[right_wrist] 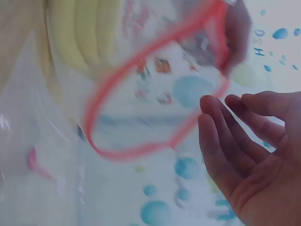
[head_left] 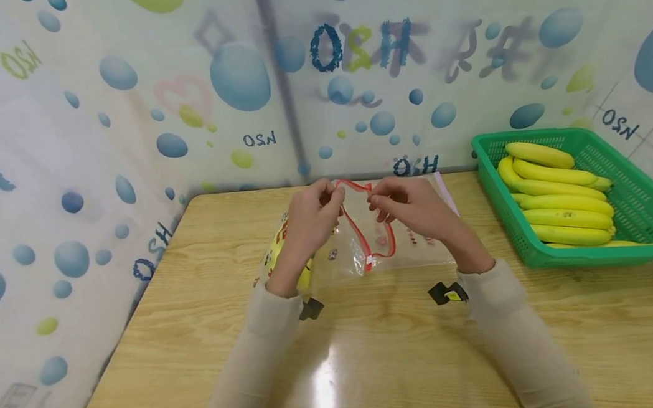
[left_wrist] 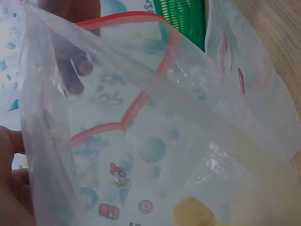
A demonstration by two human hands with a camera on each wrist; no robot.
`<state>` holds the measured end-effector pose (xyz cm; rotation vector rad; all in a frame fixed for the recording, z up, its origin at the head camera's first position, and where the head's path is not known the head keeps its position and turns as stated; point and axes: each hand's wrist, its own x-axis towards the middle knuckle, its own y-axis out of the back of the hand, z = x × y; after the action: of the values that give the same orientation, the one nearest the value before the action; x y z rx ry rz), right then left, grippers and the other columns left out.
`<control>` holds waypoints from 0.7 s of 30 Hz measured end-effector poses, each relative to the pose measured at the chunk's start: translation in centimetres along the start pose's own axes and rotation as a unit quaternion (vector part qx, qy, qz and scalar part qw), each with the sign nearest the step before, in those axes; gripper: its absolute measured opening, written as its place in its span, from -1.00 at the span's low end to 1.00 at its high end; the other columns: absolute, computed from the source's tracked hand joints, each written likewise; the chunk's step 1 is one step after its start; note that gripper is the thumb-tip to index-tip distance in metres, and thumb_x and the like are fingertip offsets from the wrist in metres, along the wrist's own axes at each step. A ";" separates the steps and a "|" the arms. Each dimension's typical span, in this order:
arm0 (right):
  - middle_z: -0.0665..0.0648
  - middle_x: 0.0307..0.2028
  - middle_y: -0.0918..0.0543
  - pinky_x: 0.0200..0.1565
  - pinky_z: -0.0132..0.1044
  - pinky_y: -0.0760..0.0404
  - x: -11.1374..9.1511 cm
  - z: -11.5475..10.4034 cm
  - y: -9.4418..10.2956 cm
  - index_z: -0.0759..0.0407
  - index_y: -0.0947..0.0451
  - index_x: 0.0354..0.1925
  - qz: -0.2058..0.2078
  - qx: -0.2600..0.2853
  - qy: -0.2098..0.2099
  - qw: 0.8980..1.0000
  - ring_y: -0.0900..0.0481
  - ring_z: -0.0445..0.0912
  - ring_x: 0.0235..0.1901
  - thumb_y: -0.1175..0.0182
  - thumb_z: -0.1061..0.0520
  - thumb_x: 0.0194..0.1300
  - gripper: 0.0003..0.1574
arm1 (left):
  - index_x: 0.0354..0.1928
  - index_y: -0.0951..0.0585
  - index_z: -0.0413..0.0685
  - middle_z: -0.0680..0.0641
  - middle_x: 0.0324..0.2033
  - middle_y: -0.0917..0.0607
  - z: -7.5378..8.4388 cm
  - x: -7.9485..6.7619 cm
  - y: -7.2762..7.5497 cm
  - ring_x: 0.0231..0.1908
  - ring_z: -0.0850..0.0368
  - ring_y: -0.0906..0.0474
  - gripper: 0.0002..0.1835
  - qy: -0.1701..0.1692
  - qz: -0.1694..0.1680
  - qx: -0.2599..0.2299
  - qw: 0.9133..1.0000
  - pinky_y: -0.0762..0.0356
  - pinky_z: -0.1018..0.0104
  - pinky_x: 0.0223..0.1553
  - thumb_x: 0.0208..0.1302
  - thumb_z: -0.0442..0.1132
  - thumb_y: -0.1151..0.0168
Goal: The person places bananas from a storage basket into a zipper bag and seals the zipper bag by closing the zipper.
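A clear plastic zip bag (head_left: 334, 259) with red edging and small cartoon prints stands over the table, its mouth spread into a loop. My left hand (head_left: 317, 214) pinches the far left part of its red rim (head_left: 354, 227). Just right of the mouth, my right hand (head_left: 411, 205) has loosely bent fingers; in the right wrist view its fingertips (right_wrist: 209, 110) are close beside the red rim with nothing between them. Yellow bananas (right_wrist: 84, 37) show beyond the rim in that view. A yellow rounded tip (left_wrist: 194, 212) shows through the plastic in the left wrist view.
A green plastic basket (head_left: 649, 209) holding several bananas (head_left: 562, 202) stands at the right. Under the right hand lies a flat, clear printed plastic sheet or bag (head_left: 430, 250). Beside the left forearm is a yellow printed bundle (head_left: 276, 251). A patterned curtain (head_left: 310, 117) hangs behind the wooden table (head_left: 380, 350).
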<state>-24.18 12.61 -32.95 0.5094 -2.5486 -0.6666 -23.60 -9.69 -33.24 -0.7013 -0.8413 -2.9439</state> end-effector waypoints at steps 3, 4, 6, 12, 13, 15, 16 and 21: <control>0.23 -0.30 -0.75 -0.29 -0.31 -0.75 -0.7 -0.1 1.9 0.31 -0.67 -0.12 0.012 -0.032 0.024 0.999 -0.71 -0.20 -0.44 -0.18 0.20 0.51 -0.81 | -0.42 -0.56 -0.03 -0.02 -0.58 -0.67 -0.1 -0.1 0.0 -0.65 0.13 -0.56 -0.71 -0.001 -0.003 -0.003 1.000 -0.49 0.29 -0.61 0.51 -0.12 -0.10; 0.23 -0.30 -0.75 -0.29 -0.33 -0.74 -1.0 -0.2 2.6 0.30 -0.67 -0.13 0.013 -0.045 0.027 0.999 -0.71 -0.21 -0.45 -0.18 0.21 0.51 -0.82 | -0.42 -0.56 -0.03 -0.02 -0.57 -0.67 -0.1 -0.1 0.0 -0.64 0.13 -0.56 -0.71 -0.002 -0.005 -0.003 1.000 -0.49 0.30 -0.61 0.51 -0.11 -0.10; 0.20 -0.31 -0.75 -0.30 -0.39 -0.71 -1.5 -0.4 4.2 0.28 -0.67 -0.13 0.016 -0.076 0.027 0.997 -0.69 -0.26 -0.46 -0.18 0.21 0.51 -0.83 | -0.41 -0.56 -0.03 -0.01 -0.57 -0.67 -0.1 -0.2 0.1 -0.64 0.13 -0.56 -0.71 0.000 -0.005 -0.001 1.000 -0.49 0.30 -0.62 0.52 -0.11 -0.09; 0.12 -0.23 -0.77 -0.30 -0.40 -0.66 -2.6 -0.5 9.9 0.15 -0.69 -0.07 0.016 -0.175 -0.053 0.983 -0.70 -0.25 -0.44 -0.16 0.02 0.55 -0.73 | -0.40 -0.55 -0.02 -0.01 -0.56 -0.66 -0.3 -0.5 0.3 -0.63 0.11 -0.55 -0.71 0.004 -0.009 -0.003 1.000 -0.46 0.31 -0.62 0.53 -0.10 -0.08; 0.11 -0.23 -0.77 -0.30 -0.40 -0.65 -2.6 -0.2 11.0 0.14 -0.69 -0.07 0.013 -0.188 -0.069 0.980 -0.70 -0.25 -0.44 -0.15 -0.01 0.55 -0.71 | -0.40 -0.55 -0.02 -0.01 -0.56 -0.65 -0.4 -0.5 0.3 -0.63 0.11 -0.55 -0.71 0.003 -0.010 -0.002 1.000 -0.46 0.30 -0.62 0.53 -0.10 -0.08; 0.12 -0.23 -0.77 -0.30 -0.40 -0.66 -2.6 0.6 13.2 0.16 -0.68 -0.04 0.001 -0.201 -0.099 0.974 -0.71 -0.22 -0.44 -0.13 -0.05 0.56 -0.66 | -0.40 -0.55 -0.02 0.00 -0.57 -0.65 -0.5 -0.5 0.4 -0.63 0.12 -0.56 -0.71 0.001 -0.010 0.001 1.000 -0.47 0.29 -0.62 0.53 -0.09 -0.07; 0.14 -0.23 -0.76 -0.31 -0.39 -0.66 -2.5 1.2 14.2 0.18 -0.67 -0.03 -0.006 -0.208 -0.109 0.972 -0.71 -0.20 -0.45 -0.12 -0.05 0.56 -0.65 | -0.40 -0.55 -0.01 0.00 -0.57 -0.65 -0.5 -0.5 0.4 -0.63 0.12 -0.56 -0.71 0.000 -0.011 0.002 1.000 -0.48 0.28 -0.61 0.53 -0.09 -0.07; 0.23 -0.18 -0.74 -0.31 -0.34 -0.72 -2.5 4.5 18.9 0.36 -0.57 0.12 -0.065 -0.218 -0.182 0.957 -0.73 -0.15 -0.40 -0.05 -0.03 0.60 -0.53 | -0.42 -0.54 -0.01 0.00 -0.58 -0.64 -0.6 -0.6 0.5 -0.64 0.11 -0.55 -0.70 0.002 -0.011 0.010 1.000 -0.47 0.26 -0.62 0.52 -0.09 -0.07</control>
<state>-28.80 30.76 -27.26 0.4297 -2.5862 -1.4445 -23.22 -10.50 -33.68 -0.6907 -0.8815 -2.9509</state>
